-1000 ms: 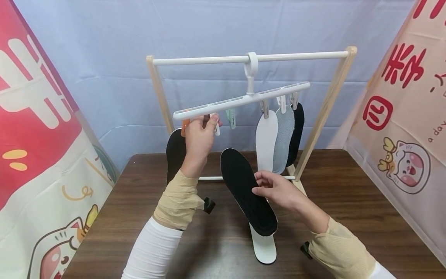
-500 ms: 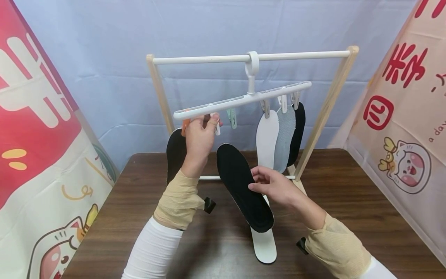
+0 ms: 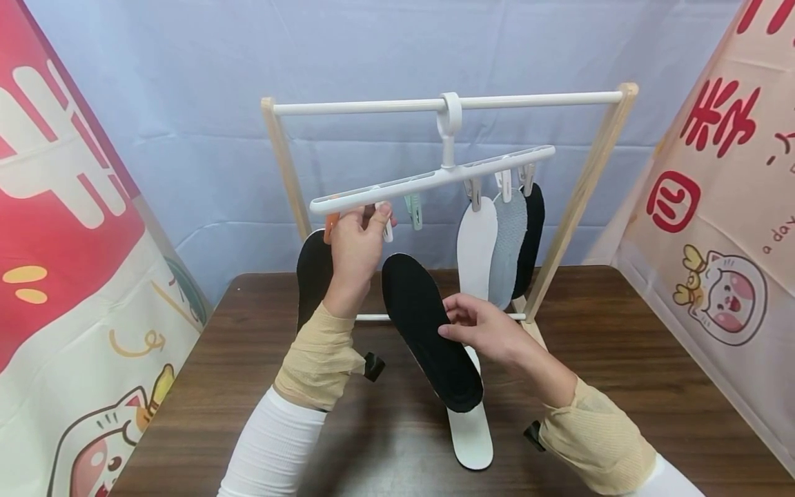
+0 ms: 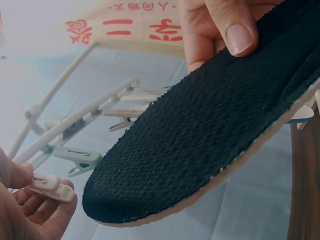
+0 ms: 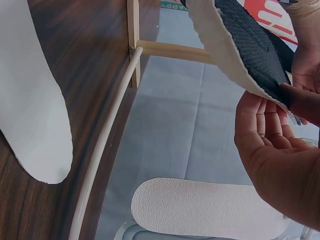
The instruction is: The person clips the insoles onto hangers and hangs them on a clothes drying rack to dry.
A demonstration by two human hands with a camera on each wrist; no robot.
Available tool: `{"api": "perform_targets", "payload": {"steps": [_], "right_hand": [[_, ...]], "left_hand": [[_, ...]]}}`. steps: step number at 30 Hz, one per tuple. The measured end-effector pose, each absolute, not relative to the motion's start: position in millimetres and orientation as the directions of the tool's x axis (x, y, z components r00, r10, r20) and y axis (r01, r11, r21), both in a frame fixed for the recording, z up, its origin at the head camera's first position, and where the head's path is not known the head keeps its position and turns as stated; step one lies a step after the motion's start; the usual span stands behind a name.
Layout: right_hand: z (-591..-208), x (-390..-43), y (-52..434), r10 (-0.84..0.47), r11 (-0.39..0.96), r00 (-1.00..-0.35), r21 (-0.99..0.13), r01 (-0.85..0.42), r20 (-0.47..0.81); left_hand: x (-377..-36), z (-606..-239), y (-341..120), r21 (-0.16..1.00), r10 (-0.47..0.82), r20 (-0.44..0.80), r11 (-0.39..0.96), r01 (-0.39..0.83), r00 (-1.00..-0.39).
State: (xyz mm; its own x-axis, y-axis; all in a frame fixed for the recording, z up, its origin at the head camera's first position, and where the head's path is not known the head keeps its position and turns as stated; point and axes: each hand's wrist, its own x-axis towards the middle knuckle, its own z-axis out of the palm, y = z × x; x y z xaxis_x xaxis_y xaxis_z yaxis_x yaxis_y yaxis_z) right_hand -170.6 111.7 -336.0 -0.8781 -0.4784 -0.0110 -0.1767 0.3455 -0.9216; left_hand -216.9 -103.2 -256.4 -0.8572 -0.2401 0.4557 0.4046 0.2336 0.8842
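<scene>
My left hand (image 3: 359, 245) is up at the left end of a white clip hanger (image 3: 428, 181), pinching a white clothespin (image 4: 50, 187) between thumb and fingers. Below it and to the right, my right hand (image 3: 491, 331) holds a black insole (image 3: 428, 331) by its right edge, thumb on the dark face and fingers behind. The insole leans, its upper end toward the left hand. In the left wrist view that end is close beside the clothespin. A mint-green clothespin (image 3: 415, 210) hangs to the right of the left hand, an orange clothespin (image 3: 331, 228) to its left.
The hanger hooks onto a white-railed wooden rack (image 3: 586, 200). On its right side hang a white insole (image 3: 477, 241), a grey insole (image 3: 508, 241) and a black one. Another black insole (image 3: 312, 269) hangs at left. A white insole (image 3: 470, 438) lies on the brown table (image 3: 621, 359).
My right hand has carried the black insole left and slightly up, closer to the left hand. The left hand stays on the clothespin.
</scene>
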Motion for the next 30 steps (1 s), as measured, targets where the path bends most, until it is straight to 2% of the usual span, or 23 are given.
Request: {"api": "perform_targets", "payload": {"steps": [30], "right_hand": [[-325,-177,104,-0.447,0.350,-0.894,-0.921,-0.171,-0.004]], "left_hand": [[-215,-256,-104,0.879,-0.235,0.461,0.250,0.405,-0.856]]}}
